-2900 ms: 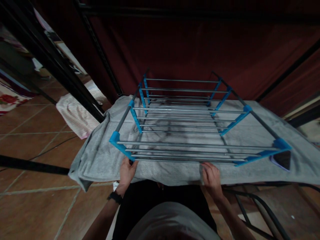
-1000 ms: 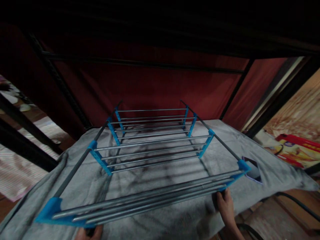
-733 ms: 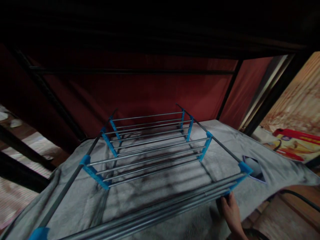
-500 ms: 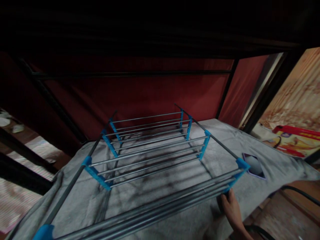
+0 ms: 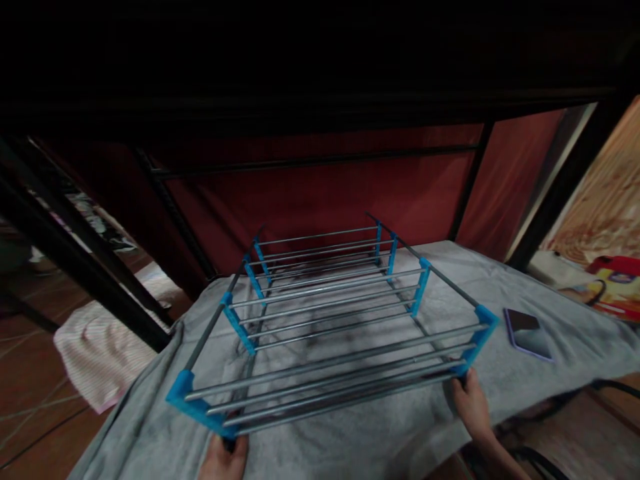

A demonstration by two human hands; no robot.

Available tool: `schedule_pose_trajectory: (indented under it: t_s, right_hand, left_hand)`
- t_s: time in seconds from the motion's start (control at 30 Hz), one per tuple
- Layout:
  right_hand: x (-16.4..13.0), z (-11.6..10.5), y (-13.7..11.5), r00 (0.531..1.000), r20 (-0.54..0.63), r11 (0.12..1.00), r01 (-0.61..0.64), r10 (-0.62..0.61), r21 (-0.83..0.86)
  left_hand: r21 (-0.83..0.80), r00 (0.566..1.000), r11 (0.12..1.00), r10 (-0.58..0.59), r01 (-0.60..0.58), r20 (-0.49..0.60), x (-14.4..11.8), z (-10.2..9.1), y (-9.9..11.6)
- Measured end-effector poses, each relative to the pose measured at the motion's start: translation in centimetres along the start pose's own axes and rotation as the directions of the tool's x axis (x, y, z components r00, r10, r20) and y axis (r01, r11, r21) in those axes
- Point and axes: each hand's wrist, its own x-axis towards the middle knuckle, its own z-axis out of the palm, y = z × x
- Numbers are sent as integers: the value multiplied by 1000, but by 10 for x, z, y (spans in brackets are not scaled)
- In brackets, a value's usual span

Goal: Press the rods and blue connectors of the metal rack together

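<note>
A shoe rack [image 5: 325, 289] of grey metal tubes and blue plastic brackets lies on a grey blanket [image 5: 350, 433], its far end toward the red wall. My left hand [image 5: 223, 459] is closed round the lower end of the near-left blue bracket [image 5: 203, 408], with a dark tip showing between the fingers. At the opposite near corner, my right hand [image 5: 471, 403] grips just beneath the near-right blue bracket [image 5: 481, 337]. Part of my left hand is cut off by the bottom edge.
A phone [image 5: 529, 333] lies on the blanket to the right. Dark bed-frame posts [image 5: 555, 187] and a low dark beam overhead surround the space. A striped cloth [image 5: 107, 353] is on the floor at left. A red and yellow package [image 5: 617, 283] sits at far right.
My left hand has come into view at the rack's near-left corner. The view has shifted, showing more of the left side and the rack's whole near end. My right hand keeps its hold.
</note>
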Motion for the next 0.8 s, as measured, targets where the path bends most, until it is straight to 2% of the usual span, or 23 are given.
schedule_pose_trajectory:
  t_s: [0.4,0.6,0.7,0.8]
  right_hand:
    - [8,3,10,998,-11,995,-67,66,-72]
    - [8,0,-2,998,3,995,-58,59,-76]
    - [6,-3,-12,997,8,993,-79,80,-93]
    - [3,-8,-24,999,9,998,-46,47,-47]
  left_hand:
    - [-35,999,998,43,-44,-31,-2,2,-5]
    - [-24,997,997,79,-79,-16,0,1,-8]
    - [-4,996,997,77,-77,41,2,-1,-7]
    - [-11,990,995,99,-98,98,5,-5,-7]
